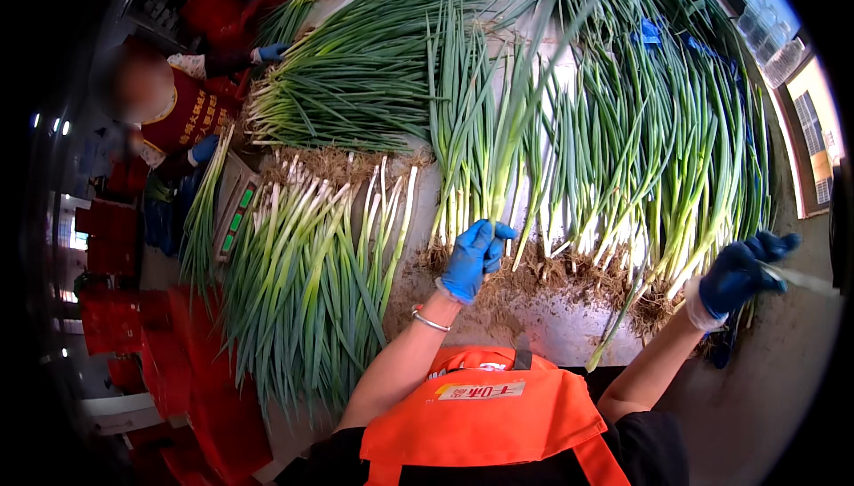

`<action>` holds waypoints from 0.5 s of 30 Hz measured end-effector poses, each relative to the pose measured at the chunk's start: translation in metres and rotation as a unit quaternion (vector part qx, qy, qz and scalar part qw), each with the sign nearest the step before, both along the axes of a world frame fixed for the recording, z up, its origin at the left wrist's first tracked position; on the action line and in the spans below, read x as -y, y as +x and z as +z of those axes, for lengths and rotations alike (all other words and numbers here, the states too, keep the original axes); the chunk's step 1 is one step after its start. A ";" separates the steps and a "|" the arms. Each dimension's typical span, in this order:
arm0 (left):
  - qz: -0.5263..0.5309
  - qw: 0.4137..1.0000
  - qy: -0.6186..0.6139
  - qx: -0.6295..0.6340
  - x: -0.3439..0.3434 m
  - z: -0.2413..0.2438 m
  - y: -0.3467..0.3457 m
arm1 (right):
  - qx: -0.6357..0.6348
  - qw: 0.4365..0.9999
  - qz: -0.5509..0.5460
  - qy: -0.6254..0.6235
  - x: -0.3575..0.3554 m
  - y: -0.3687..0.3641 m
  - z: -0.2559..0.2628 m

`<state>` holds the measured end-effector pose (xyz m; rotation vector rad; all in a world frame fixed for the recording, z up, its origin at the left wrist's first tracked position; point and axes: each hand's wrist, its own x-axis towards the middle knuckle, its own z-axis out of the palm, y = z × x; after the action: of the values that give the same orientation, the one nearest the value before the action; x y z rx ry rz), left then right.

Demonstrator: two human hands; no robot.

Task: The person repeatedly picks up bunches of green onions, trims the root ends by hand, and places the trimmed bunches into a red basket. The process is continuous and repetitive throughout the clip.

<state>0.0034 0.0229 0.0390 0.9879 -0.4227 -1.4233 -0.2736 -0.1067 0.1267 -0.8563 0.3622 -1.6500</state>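
My left hand, in a blue glove, is closed around the pale lower stem of a green onion whose long leaves rise blurred above the table. At the far right, my right hand, also blue-gloved, has curled fingers; a pale, blurred strip extends from it, too unclear to name. Unpeeled green onions with brown, soil-covered roots lie in a broad row in front of me. To the left, green onions with white stem ends are spread with their leaves towards me.
A metal table bears loose roots and soil. Another pile of green onions lies at the upper left beside a co-worker in blue gloves. A scale with green displays, red crates and plastic bottles stand around.
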 end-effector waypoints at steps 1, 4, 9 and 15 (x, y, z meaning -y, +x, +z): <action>-0.005 1.000 -0.003 0.025 0.006 0.005 -0.004 | 0.152 0.987 0.054 -0.009 -0.003 -0.001 0.007; -0.045 0.992 -0.004 0.117 0.019 0.015 -0.024 | -0.381 0.862 0.059 0.328 -0.015 0.063 -0.011; -0.102 0.870 -0.070 0.477 0.020 0.008 -0.024 | -0.135 0.862 0.376 0.311 -0.038 0.119 -0.111; 0.037 0.735 0.180 0.652 0.017 -0.060 0.097 | 0.042 0.793 0.440 0.419 -0.024 0.141 -0.138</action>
<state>0.1007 0.0064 -0.0209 2.2503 -1.1146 -0.4956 -0.1330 -0.0826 -0.0114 -0.1744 0.4778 -0.5202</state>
